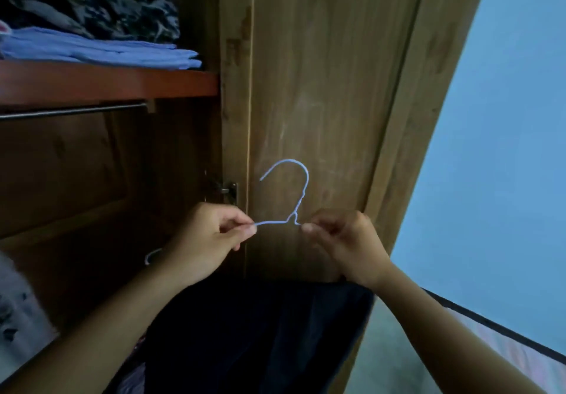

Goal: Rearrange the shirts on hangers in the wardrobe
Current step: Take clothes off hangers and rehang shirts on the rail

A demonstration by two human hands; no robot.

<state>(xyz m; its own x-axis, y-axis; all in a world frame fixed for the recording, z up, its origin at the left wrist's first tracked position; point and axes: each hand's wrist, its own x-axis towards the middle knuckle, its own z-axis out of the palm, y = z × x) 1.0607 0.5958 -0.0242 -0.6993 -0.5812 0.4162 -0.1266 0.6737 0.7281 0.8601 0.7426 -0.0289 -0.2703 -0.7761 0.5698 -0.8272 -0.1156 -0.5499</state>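
our left hand (211, 237) pinches the hanger (286, 203) | our right hand (343, 240) pinches its other side | dark shirt (260, 332) hangs below the hanger | rail (73, 111) up-left of the hanger

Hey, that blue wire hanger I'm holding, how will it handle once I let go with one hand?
The hanger looks thin, so probably light and slightly bendy. Held by left hand alone, it'd likely swing.

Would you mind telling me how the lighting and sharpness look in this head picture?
Head view: dim overall, the wardrobe interior around the rail nearly black; the dark garment shows no detail; the pale hanger and both hands, left and right, read clearly though slightly soft; wide-angle distortion tilts the door.
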